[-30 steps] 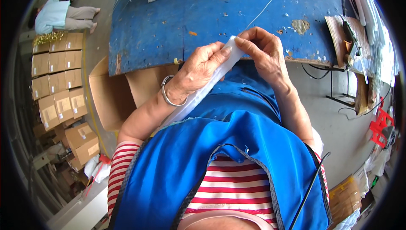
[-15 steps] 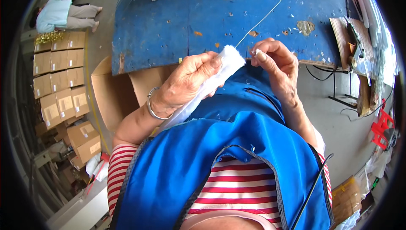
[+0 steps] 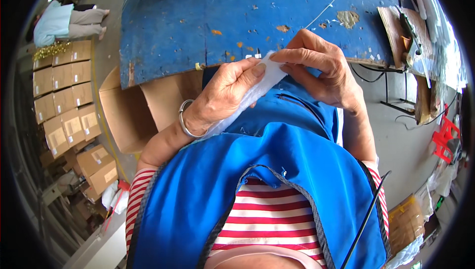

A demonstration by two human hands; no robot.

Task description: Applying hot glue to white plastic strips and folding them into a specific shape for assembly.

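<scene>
I see the left hand (image 3: 225, 93) grasping a white fabric strip (image 3: 257, 88), fingers clenched around it, thumb on top. The right hand (image 3: 316, 68) pinches the strip's far end between its fingertips (just at the near edge of the blue table (image 3: 208, 17)). An open cardboard box (image 3: 128, 115) sits left, below the table.

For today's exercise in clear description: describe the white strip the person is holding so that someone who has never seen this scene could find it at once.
Start at the big worn blue table and come to its near edge, where both hands meet. The white strip runs slanting from the right hand under the left hand toward the wrist. It is soft, fuzzy and wide, unlike the thin white string lying on the table.
</scene>
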